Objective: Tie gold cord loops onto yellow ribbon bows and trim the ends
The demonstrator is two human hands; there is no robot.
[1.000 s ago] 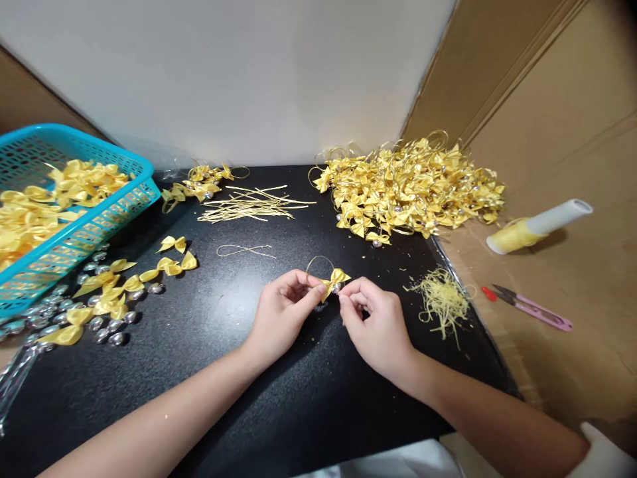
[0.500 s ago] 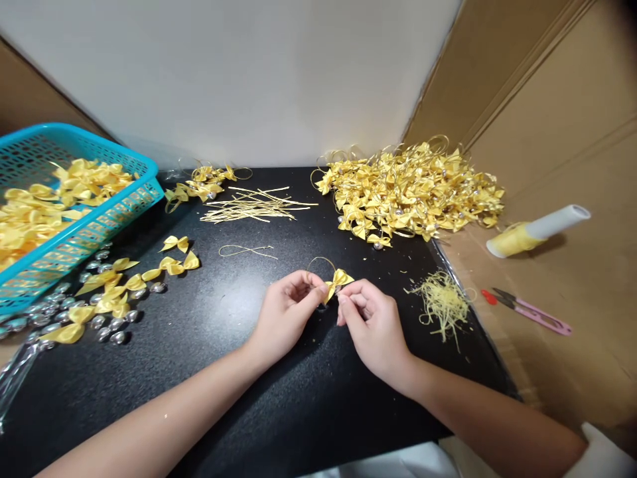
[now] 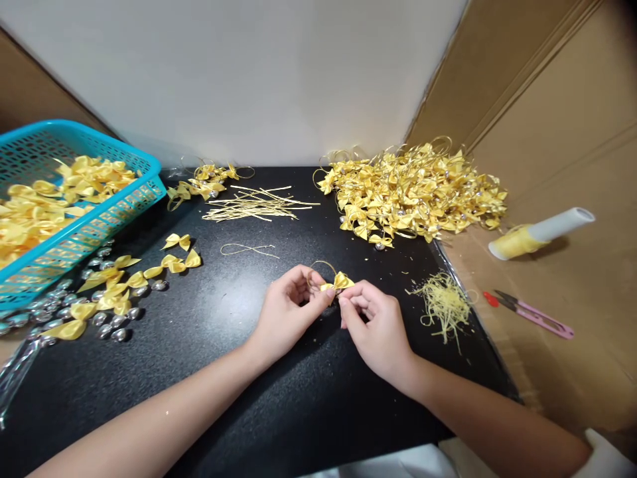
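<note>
One yellow bow [image 3: 343, 281], I see, is pinched in the left hand [image 3: 287, 309], likely for steadiness; right hand [image 3: 377, 322] bunched against it, hold unclear.

Your left hand [image 3: 288, 309] covers part of the glossy yellow ribbon bow [image 3: 342, 280]; the turquoise perforated plastic basket [image 3: 150, 166] runs past your view's left edge.

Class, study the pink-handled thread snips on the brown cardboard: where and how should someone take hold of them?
Probably by the pink handle, right hand coming from the near right side: the thread snips lie flat, handle toward that side, dark blades pointing left, away.
</note>
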